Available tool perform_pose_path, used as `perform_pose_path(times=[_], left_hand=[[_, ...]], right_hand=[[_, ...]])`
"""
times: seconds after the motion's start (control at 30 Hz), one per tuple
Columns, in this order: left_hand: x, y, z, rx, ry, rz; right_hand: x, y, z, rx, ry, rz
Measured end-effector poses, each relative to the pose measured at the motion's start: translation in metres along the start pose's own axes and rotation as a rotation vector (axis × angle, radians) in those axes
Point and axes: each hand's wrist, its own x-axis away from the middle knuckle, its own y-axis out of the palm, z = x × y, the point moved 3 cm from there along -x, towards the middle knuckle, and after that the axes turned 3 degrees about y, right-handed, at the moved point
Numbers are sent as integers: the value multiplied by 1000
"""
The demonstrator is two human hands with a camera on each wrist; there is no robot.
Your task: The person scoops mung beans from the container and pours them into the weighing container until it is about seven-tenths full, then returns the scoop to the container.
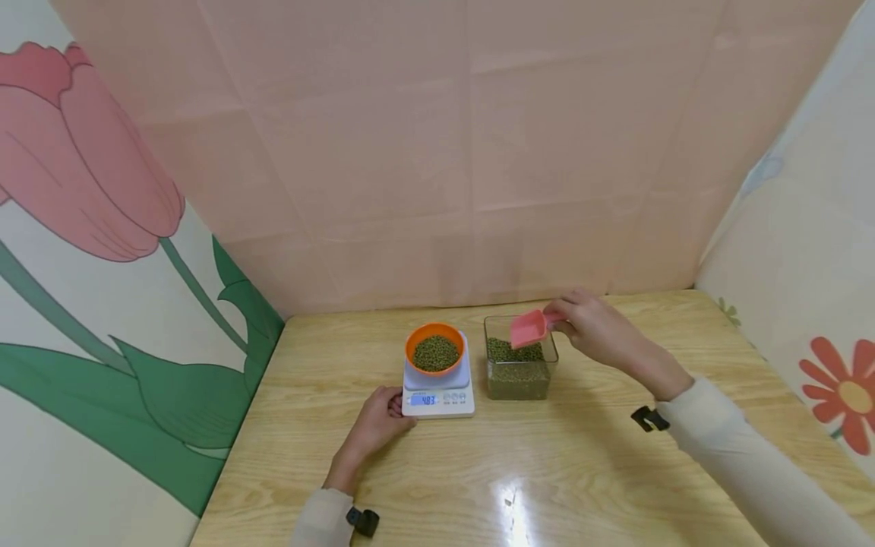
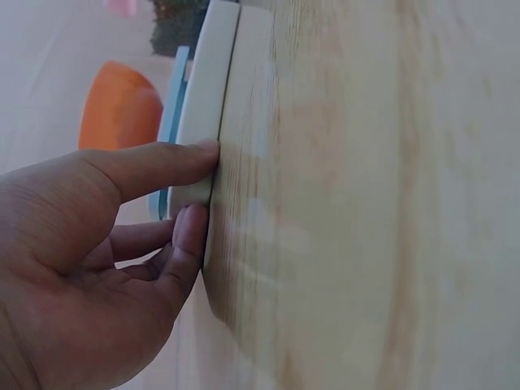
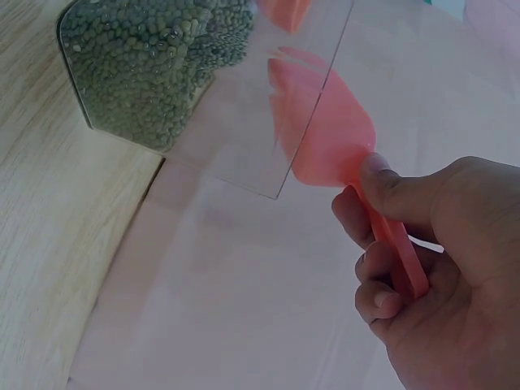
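My right hand (image 1: 596, 328) grips a pink scoop (image 1: 529, 330) by its handle, above a clear container (image 1: 518, 381) partly filled with green mung beans (image 3: 150, 69). In the right wrist view the scoop's blade shows through the container's clear wall, and no beans can be made out in it. My left hand (image 1: 376, 422) holds the front left corner of a white kitchen scale (image 1: 439, 411), thumb and fingers curled against its edges (image 2: 203, 106). An orange bowl (image 1: 435, 329) of mung beans rests on the scale. The lit display seems to read 483.
Everything stands on a wood-grain table (image 1: 437, 471). A pink sheet (image 1: 383, 190) hangs behind the table, and panels printed with flowers flank it. The container stands just right of the scale, with a narrow gap between them.
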Motion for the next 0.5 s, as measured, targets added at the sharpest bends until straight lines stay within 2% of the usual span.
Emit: perform_pose_path(times=[0.13, 0.5], left_hand=[[1, 0, 1, 1, -8, 3], [0, 1, -1, 12, 8, 8]], right_hand=[[-1, 2, -2, 11, 18, -41], [-4, 15, -4, 54, -3, -98]])
